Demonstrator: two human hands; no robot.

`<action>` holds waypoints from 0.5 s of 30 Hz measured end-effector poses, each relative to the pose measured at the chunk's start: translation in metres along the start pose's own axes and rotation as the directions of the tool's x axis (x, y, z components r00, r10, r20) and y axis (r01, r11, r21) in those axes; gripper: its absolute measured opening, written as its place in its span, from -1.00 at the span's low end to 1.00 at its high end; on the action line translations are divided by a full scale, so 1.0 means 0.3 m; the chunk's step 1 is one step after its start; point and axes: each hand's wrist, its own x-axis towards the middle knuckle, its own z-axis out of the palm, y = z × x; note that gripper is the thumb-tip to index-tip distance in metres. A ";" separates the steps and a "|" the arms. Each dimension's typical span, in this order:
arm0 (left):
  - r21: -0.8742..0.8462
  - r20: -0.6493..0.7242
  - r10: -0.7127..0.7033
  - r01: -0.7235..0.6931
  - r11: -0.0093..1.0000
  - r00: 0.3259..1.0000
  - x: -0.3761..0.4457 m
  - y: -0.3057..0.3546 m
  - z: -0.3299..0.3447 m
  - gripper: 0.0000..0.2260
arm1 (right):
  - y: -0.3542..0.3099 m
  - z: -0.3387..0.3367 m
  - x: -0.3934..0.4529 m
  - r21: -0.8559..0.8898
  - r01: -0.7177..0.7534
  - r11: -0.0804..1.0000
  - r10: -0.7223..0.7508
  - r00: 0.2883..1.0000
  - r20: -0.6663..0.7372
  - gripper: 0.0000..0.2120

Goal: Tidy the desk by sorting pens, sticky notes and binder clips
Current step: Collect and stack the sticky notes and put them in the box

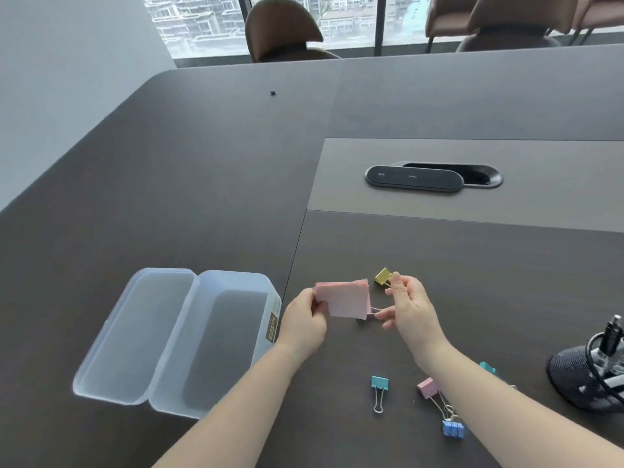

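My left hand (304,324) holds a pink sticky note pad (342,298) above the dark desk. A binder clip's wire handle (374,310) sticks out from the pad's right edge, and the lower fingers of my right hand (410,309) pinch it. A yellow binder clip (383,276) is right by my right fingertips; I cannot tell if they touch. On the desk nearer me lie a teal clip (380,383), a pink clip (426,388) and a blue clip (452,428). Another teal clip (488,368) peeks from behind my right forearm.
An open translucent plastic box (273,305) with its lid (135,336) folded out stands left of my hands. A black mesh pen holder (580,380) with pens is at the right edge. A black cable port (432,177) sits farther back. Chairs stand beyond the desk.
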 end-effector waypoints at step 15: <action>0.382 -0.100 -0.395 0.402 0.832 0.913 0.127 -0.104 -0.456 -0.69 | -0.017 0.004 0.078 -0.291 -0.069 0.954 0.096 0.992 0.079 -0.75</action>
